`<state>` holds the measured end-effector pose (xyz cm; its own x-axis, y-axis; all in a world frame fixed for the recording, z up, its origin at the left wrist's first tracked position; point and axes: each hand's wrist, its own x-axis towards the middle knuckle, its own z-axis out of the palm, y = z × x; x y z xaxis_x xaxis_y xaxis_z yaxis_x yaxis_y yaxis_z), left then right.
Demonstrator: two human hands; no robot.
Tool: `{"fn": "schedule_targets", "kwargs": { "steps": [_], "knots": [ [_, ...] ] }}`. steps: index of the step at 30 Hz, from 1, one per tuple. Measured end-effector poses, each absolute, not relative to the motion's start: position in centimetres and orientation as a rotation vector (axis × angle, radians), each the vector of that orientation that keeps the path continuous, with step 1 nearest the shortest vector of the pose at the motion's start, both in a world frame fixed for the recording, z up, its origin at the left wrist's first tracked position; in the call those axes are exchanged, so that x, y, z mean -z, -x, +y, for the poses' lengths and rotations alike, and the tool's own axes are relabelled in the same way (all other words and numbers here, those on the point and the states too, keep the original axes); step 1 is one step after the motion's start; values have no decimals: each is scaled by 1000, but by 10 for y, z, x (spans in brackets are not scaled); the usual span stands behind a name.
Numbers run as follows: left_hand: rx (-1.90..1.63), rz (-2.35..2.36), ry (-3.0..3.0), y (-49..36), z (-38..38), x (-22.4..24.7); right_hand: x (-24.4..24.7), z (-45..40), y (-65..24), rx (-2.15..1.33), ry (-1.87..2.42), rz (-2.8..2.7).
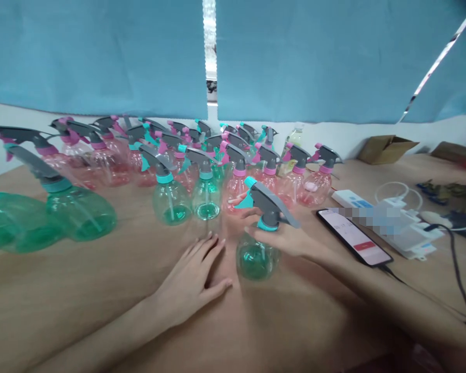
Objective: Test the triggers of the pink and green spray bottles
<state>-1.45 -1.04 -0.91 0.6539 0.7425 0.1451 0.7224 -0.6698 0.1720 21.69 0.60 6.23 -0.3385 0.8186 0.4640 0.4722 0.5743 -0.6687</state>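
Observation:
A green spray bottle [258, 256] with a grey and turquoise trigger head is upright in front of me. My right hand [281, 238] is closed around its neck, just below the head; some fingers are hidden behind it. To the left, my left hand [196, 274] lies flat on the table with fingers spread and holds nothing. Two more green spray bottles [206, 199] stand just beyond its fingertips. A pink spray bottle [236, 184] is behind the bottle in my right hand.
Several pink and green spray bottles [108, 166] crowd the back of the wooden table [132, 290]. More green bottles [81, 217] stand at left. On the right are a phone [355, 235] with a cable, a white power strip [353, 199] and an open cardboard box [386, 149].

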Motion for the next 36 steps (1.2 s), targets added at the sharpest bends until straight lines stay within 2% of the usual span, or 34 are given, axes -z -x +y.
{"fn": "schedule_targets", "kwargs": {
  "steps": [4,20,27,36],
  "knots": [
    [-261,1223,-2788,13,-11,9,-67,7,-215,-631,919,-1993],
    [-243,1199,-2813,12,-12,8,-63,4,-217,-693,1016,-1935],
    [-247,1216,-2834,12,-12,10,-59,4,-215,-879,1050,-1867],
    [-203,1208,-2839,11,-13,10,-57,5,-210,-829,1067,-1867]
  ]
}}
